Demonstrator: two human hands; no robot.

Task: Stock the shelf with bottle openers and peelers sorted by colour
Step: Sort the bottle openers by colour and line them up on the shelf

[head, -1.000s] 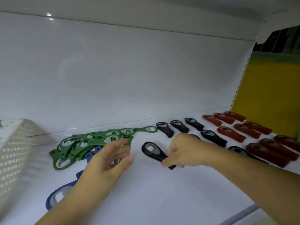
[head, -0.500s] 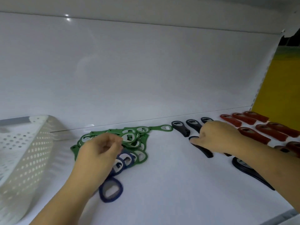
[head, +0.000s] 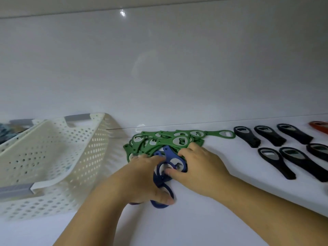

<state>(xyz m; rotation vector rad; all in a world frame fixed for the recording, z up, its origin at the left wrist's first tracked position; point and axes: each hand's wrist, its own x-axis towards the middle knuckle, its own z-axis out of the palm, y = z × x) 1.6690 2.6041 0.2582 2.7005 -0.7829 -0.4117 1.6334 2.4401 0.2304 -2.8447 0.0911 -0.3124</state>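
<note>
A small bunch of blue bottle openers (head: 170, 158) lies on the white shelf (head: 204, 219), just in front of a heap of green bottle openers (head: 168, 140). My left hand (head: 142, 180) grips the blue bunch from the left, its thumb pressed on the lowest blue loop. My right hand (head: 200, 167) comes in from the right and pinches the head of a blue opener between thumb and fingers. Black bottle openers (head: 269, 135) lie in two rows to the right. One red opener (head: 318, 126) shows at the right edge.
A white perforated basket (head: 53, 157) with grey handles stands tilted at the left, with another container partly visible behind it. The shelf's white back wall rises close behind the openers. Its front edge runs diagonally at the lower right.
My right hand let go of a black opener in the black rows and moved left onto the blue openers. My left hand closed on the blue bunch. The view swung left.
</note>
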